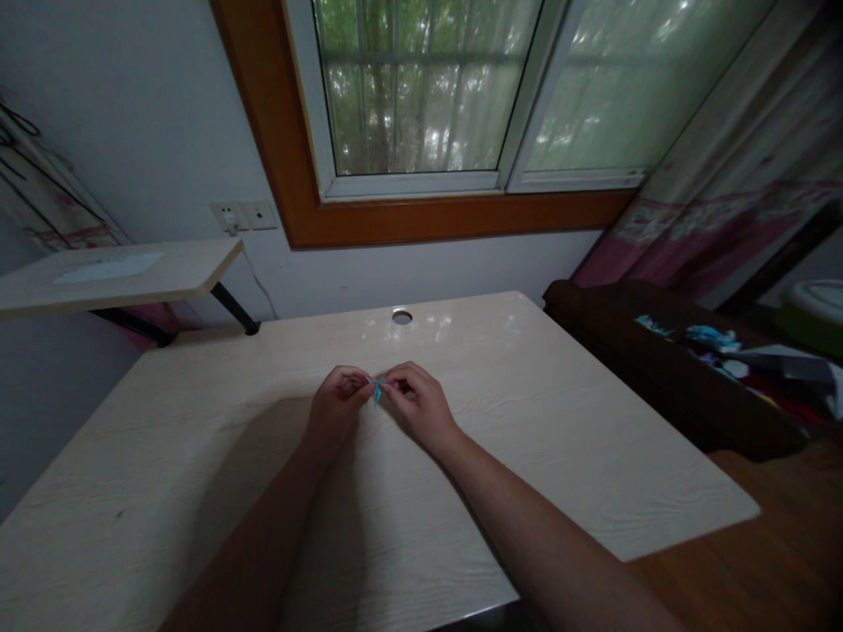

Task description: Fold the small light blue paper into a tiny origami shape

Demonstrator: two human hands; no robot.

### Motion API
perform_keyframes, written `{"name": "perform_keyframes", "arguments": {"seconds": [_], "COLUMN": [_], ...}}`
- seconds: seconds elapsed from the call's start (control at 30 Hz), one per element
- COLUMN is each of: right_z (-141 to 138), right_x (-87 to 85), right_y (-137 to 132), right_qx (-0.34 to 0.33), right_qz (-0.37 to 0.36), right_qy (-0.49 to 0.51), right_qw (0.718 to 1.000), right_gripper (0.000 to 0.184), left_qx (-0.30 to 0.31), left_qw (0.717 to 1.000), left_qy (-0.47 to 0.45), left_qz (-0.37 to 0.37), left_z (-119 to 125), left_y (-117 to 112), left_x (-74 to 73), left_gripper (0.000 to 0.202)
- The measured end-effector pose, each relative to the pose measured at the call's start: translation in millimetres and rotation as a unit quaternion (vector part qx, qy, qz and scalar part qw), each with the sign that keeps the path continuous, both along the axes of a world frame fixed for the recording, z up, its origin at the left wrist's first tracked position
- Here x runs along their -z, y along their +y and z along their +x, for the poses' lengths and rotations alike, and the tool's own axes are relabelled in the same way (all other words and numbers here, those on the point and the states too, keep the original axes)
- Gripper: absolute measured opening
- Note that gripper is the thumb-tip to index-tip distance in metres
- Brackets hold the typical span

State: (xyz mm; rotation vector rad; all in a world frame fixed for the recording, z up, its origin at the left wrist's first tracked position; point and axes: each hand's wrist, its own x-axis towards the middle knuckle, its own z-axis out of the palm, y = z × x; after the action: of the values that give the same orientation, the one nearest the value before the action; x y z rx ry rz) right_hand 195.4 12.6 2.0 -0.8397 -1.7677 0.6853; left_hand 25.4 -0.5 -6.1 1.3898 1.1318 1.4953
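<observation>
Between my fingertips is a small turquoise folded piece (378, 392), which looks like origami paper with thin pointed ends. One point hangs downward; the fingers hide part of the rest. My left hand (337, 408) pinches it from the left side with thumb and fingers closed. From the right, my right hand (420, 405) pinches the other side in the same way. Both hands are close together, just over the middle of the pale wooden desk (540, 456).
A raised shelf (177, 268) on black legs stands at the desk's back left. Near the back edge is a round cable hole (401, 317). A window (414, 105) is behind the desk. To the right, a dark brown piece of furniture (619, 360) has assorted items on it.
</observation>
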Motion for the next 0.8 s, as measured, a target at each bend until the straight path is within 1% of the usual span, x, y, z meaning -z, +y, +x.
{"name": "perform_keyframes", "arguments": {"seconds": [0.1, 0.23, 0.5, 0.67, 0.8], "right_z": [0.2, 0.8, 1.5, 1.5, 0.0], "right_x": [-0.4, -1.5, -1.8, -7.2, -7.0], "right_y": [0.0, -0.4, -0.8, -4.2, -3.1], "right_qx": [0.000, -0.006, -0.016, -0.044, -0.046], "right_qz": [-0.002, -0.005, -0.005, -0.001, -0.032], "right_qy": [0.000, 0.006, 0.010, 0.027, 0.056], "right_qw": [1.000, 1.000, 1.000, 0.999, 0.997], "right_gripper": [0.007, 0.007, 0.009, 0.011, 0.013], "left_qx": [-0.005, -0.004, -0.011, -0.036, -0.034], "left_qw": [1.000, 0.999, 1.000, 0.999, 0.998], "left_qy": [-0.020, -0.040, -0.026, 0.011, 0.048], "left_qz": [-0.008, -0.020, -0.012, 0.006, 0.010], "left_z": [-0.2, -0.1, 0.1, -1.1, -1.6], "left_y": [1.6, 0.6, 1.3, 2.5, 0.3], "left_x": [1.9, 0.1, 0.9, 1.9, 2.8], "left_gripper": [0.025, 0.024, 0.024, 0.023, 0.022]}}
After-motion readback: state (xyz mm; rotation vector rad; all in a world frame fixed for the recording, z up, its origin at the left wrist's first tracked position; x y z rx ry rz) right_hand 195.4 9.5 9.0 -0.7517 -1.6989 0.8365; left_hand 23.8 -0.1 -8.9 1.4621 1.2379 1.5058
